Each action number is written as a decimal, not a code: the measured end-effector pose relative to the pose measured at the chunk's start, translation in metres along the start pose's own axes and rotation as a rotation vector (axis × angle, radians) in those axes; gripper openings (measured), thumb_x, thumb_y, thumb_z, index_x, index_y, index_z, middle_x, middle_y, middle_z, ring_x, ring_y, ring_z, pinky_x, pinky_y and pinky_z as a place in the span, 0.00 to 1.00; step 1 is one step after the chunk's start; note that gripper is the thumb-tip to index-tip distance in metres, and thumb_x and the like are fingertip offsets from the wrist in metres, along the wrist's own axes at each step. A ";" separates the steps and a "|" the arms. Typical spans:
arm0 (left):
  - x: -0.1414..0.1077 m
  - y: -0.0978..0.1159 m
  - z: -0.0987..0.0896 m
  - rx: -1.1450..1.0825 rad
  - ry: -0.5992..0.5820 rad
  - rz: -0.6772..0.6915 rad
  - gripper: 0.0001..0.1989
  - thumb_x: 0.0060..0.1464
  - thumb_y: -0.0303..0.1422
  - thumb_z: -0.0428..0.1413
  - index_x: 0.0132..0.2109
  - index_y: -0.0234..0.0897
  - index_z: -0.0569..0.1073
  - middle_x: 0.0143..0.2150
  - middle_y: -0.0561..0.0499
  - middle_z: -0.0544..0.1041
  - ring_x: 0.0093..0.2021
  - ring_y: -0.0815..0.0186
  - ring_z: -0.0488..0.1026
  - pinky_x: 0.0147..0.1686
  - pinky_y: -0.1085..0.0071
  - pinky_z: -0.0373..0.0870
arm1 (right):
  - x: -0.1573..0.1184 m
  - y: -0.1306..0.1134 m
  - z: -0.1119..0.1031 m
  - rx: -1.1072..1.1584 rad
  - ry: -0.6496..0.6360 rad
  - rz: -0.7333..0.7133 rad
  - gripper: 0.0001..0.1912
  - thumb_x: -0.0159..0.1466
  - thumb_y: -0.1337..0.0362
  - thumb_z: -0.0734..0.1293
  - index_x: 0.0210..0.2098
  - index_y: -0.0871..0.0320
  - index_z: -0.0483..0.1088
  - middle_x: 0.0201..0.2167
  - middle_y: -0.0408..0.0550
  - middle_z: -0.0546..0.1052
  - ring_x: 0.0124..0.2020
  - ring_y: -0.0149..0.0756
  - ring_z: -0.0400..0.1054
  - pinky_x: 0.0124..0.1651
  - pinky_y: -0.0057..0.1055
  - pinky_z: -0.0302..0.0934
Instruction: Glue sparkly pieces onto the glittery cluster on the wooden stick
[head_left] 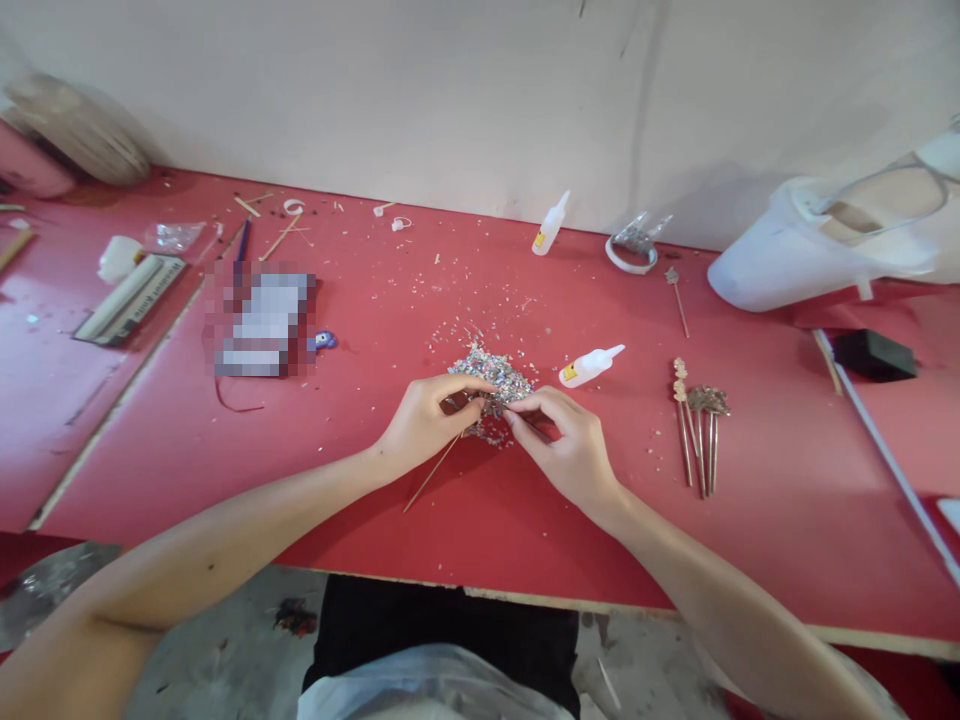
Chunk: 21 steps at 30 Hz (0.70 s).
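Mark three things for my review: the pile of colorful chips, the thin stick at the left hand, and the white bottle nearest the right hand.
Pile of colorful chips (495, 372): head view, its upper middle.
Thin stick (434, 472): head view, middle of its bare shaft.
White bottle (589, 367): head view, its body.

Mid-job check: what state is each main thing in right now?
Left hand, closed on thin stick
Thin stick, held, slanting
Right hand, curled, grip unclear
Shiny chips, loosely heaped, some scattered
Nearer glue bottle, on its side
Farther glue bottle, standing or lying unclear
Grouped decorated sticks, lying down
Single decorated stick, lying apart
White ring, lying flat
Knife box, lying flat
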<state>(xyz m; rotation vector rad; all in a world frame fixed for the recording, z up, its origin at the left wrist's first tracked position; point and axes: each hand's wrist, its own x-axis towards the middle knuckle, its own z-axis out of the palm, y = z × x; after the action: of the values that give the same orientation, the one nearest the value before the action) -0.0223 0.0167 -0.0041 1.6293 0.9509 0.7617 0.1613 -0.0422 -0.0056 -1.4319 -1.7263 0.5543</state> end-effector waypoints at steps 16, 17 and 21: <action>0.001 0.001 -0.004 -0.077 -0.042 -0.049 0.10 0.56 0.29 0.55 0.44 0.35 0.77 0.31 0.50 0.76 0.25 0.72 0.70 0.28 0.76 0.71 | 0.000 0.008 -0.005 -0.152 -0.019 -0.248 0.08 0.62 0.72 0.63 0.40 0.55 0.68 0.36 0.49 0.75 0.30 0.32 0.69 0.33 0.30 0.67; 0.001 0.001 -0.004 -0.075 -0.041 -0.048 0.10 0.56 0.30 0.55 0.44 0.35 0.77 0.30 0.51 0.76 0.25 0.72 0.70 0.28 0.77 0.70 | 0.000 0.008 -0.005 -0.179 -0.020 -0.273 0.08 0.62 0.72 0.63 0.40 0.56 0.68 0.35 0.49 0.75 0.30 0.32 0.69 0.32 0.30 0.66; 0.001 -0.001 -0.004 -0.062 -0.039 -0.038 0.10 0.56 0.30 0.55 0.44 0.35 0.77 0.30 0.51 0.76 0.25 0.72 0.70 0.28 0.76 0.70 | 0.000 0.007 -0.005 -0.277 -0.014 -0.351 0.08 0.62 0.74 0.63 0.38 0.57 0.68 0.33 0.49 0.75 0.32 0.33 0.71 0.32 0.29 0.66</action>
<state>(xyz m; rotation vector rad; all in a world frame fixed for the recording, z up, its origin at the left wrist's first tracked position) -0.0252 0.0192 -0.0042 1.5628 0.9195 0.7235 0.1699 -0.0410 -0.0077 -1.2645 -2.0678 0.1396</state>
